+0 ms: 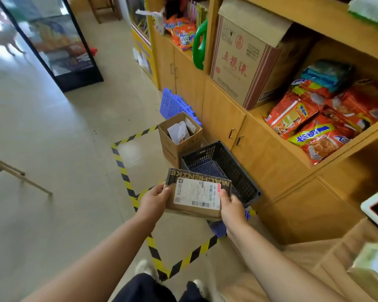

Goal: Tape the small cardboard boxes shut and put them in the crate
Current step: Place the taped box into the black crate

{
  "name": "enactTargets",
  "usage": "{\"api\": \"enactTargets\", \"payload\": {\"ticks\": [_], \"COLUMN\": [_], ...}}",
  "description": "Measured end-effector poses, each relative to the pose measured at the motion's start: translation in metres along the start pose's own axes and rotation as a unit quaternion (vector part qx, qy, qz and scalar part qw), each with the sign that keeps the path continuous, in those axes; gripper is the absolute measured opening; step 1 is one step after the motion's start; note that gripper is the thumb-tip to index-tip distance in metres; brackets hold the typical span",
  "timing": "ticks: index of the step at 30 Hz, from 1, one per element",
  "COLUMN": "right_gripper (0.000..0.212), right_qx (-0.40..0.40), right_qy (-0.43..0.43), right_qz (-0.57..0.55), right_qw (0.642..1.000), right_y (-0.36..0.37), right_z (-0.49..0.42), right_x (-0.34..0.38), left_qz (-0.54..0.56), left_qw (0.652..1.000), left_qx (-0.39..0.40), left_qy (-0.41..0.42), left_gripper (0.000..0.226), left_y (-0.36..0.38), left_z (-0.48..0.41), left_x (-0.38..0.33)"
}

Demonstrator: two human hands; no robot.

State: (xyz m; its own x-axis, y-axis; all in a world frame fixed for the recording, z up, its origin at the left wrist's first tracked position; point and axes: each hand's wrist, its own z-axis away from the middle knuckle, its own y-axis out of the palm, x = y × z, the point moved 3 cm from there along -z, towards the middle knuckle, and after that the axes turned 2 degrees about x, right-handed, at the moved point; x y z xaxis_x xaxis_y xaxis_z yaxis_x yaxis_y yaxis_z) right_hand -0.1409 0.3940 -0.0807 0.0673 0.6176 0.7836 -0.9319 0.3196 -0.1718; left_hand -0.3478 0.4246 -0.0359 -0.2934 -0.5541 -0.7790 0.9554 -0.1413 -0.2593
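Small cardboard box [196,194] gripped flat between left hand [154,198] and right hand [231,205], label up, long axis 9-to-3, over near rim of dark crate [244,182]; crate open at 1 o'clock.

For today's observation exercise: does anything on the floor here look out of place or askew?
The open cardboard box sits across the striped floor tape instead of inside it, with loose papers jumbled inside.

A small shop: bright orange snack packets [310,129] fill wooden shelves [271,153] at two o'clock; a glass-fronted display fridge [52,44] stands at ten o'clock.
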Motion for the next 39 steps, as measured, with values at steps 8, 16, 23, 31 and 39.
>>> {"api": "enactTargets", "payload": {"ticks": [8,16,23,31,39], "right_gripper": [0.033,0.022,0.014,0.014,0.029], "right_qx": [-0.024,-0.063,-0.111,-0.170,-0.220], "right_qy": [0.040,0.099,0.136,0.156,0.198], "right_qz": [-0.050,-0.147,-0.173,-0.187,-0.237], "right_qw": [0.998,0.982,0.969,0.955,0.925], "right_y": [0.071,0.132,0.120,0.085,0.067], "right_z": [-0.082,-0.131,-0.174,-0.251,-0.361], "right_x": [0.049,0.084,0.084,0.068,0.015], "left_qz": [-0.074,-0.108,-0.177,-0.252,-0.233], "left_qw": [0.993,0.975,0.952,0.937,0.931], "left_qx": [0.091,0.196,0.250,0.241,0.268], "left_qy": [-0.001,-0.004,-0.018,-0.023,-0.089], "left_gripper": [0.030,0.017,0.043,0.051,0.056], "left_y": [-0.039,-0.060,-0.016,0.067,0.155], "left_z": [-0.137,-0.238,-0.307,-0.393,-0.512], "left_x": [-0.055,-0.111,-0.123,-0.117,-0.047]}}
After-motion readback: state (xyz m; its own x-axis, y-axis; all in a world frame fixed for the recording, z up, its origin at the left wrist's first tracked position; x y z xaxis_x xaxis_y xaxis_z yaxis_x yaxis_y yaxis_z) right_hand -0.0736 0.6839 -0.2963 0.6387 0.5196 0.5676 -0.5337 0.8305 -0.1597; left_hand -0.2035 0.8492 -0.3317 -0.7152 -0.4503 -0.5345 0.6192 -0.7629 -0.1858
